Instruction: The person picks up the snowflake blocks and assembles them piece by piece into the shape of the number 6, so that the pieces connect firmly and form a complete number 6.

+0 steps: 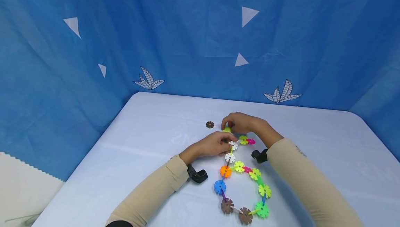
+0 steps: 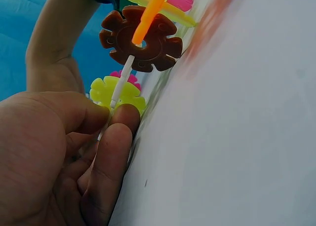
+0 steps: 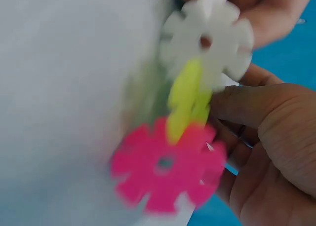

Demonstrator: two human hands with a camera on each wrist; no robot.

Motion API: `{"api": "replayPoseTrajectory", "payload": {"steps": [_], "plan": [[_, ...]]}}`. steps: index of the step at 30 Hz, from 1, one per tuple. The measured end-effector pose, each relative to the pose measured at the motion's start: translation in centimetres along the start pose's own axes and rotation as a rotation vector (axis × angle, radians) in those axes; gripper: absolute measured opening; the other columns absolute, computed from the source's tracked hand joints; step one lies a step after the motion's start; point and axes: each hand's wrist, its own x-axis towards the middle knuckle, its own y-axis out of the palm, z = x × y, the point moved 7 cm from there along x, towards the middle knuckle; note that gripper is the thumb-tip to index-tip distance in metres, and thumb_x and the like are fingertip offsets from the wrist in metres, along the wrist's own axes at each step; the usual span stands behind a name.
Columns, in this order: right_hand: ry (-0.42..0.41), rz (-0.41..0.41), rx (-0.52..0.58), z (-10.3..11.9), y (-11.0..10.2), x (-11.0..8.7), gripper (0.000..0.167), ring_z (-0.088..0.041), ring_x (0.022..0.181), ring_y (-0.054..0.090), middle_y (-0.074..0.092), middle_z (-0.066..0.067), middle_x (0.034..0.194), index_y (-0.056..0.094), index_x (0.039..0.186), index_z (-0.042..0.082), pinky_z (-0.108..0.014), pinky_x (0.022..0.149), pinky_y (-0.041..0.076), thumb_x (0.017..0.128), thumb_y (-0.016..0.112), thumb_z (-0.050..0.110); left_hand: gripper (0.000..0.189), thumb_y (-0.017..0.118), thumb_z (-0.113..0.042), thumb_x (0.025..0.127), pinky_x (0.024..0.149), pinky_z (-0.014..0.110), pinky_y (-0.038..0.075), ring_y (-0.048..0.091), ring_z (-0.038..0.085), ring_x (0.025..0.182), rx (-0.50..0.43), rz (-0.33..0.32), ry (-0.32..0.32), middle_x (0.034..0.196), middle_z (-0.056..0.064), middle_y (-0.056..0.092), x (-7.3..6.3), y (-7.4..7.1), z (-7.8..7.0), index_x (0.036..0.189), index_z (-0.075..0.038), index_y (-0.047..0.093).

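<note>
In the head view my left hand (image 1: 215,144) pinches a white flower-shaped linking disc (image 1: 233,145) at the upper part of a linked chain. My right hand (image 1: 240,122) is just beyond it, fingers pointing down and gripping a yellow-green disc (image 1: 227,129). From the left wrist, my thumb and fingertips are near a white edge-on disc (image 2: 122,80) slotted to a brown disc (image 2: 140,36). In the right wrist view, a blurred pink disc (image 3: 168,167) and a yellow disc (image 3: 185,100) hang below a white disc (image 3: 207,38), beside my right thumb.
The chain runs toward me into a ring of coloured discs, including an orange disc (image 1: 225,171), a blue disc (image 1: 220,187) and a green disc (image 1: 261,209). A loose brown disc (image 1: 210,124) lies left of my right hand on the white table (image 1: 150,126). A blue curtain (image 1: 193,39) stands behind.
</note>
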Motion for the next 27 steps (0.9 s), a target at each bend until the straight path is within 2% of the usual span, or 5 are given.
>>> {"api": "replayPoseTrajectory", "payload": {"steps": [6,12,18,23,27], "plan": [[0.061,-0.093,-0.010,-2.7,-0.6,-2.3,0.027,-0.026,0.099,0.056,0.059,-0.009,0.107,0.067,0.113,0.011,-0.041,0.088,0.054,0.090,0.072,-0.002,0.027,0.059,-0.003,0.101,0.062,0.025,0.051,0.056,0.015,0.065,-0.004,-0.005,-0.003,0.091,0.006,0.062,0.3,0.2,0.2,0.126,-0.008,0.067],[0.123,-0.184,0.066,-4.5,-1.1,-4.6,0.023,-0.025,0.089,0.057,0.061,-0.008,0.098,0.063,0.109,0.010,-0.036,0.077,0.055,0.091,0.072,0.000,0.027,0.058,-0.003,0.101,0.062,0.027,0.051,0.056,0.017,0.063,0.005,-0.020,-0.009,0.092,0.006,0.062,0.2,-0.1,0.5,0.125,-0.010,0.069],[0.183,-0.271,0.298,-6.8,-0.8,-7.6,0.014,-0.025,0.085,0.061,0.060,-0.009,0.096,0.063,0.106,0.007,-0.033,0.077,0.056,0.094,0.070,0.006,0.026,0.059,-0.004,0.100,0.063,0.028,0.052,0.057,0.017,0.065,0.011,-0.028,-0.013,0.092,0.006,0.062,0.4,-0.2,0.9,0.123,-0.012,0.069],[0.287,-0.324,0.540,-8.8,0.3,-10.0,0.020,-0.027,0.093,0.061,0.059,-0.013,0.101,0.062,0.109,0.002,-0.031,0.080,0.056,0.093,0.073,0.011,0.026,0.060,-0.004,0.100,0.064,0.028,0.053,0.058,0.018,0.066,0.003,-0.039,-0.037,0.096,0.007,0.060,0.5,-0.1,1.0,0.123,-0.013,0.068],[0.362,-0.330,0.672,-9.4,1.4,-11.1,0.027,-0.026,0.089,0.063,0.060,-0.014,0.100,0.060,0.112,0.001,-0.030,0.078,0.057,0.093,0.074,0.013,0.025,0.060,-0.005,0.100,0.065,0.029,0.054,0.060,0.017,0.068,-0.020,-0.054,-0.058,0.099,0.008,0.058,0.6,-0.1,1.0,0.123,-0.012,0.066]]}}
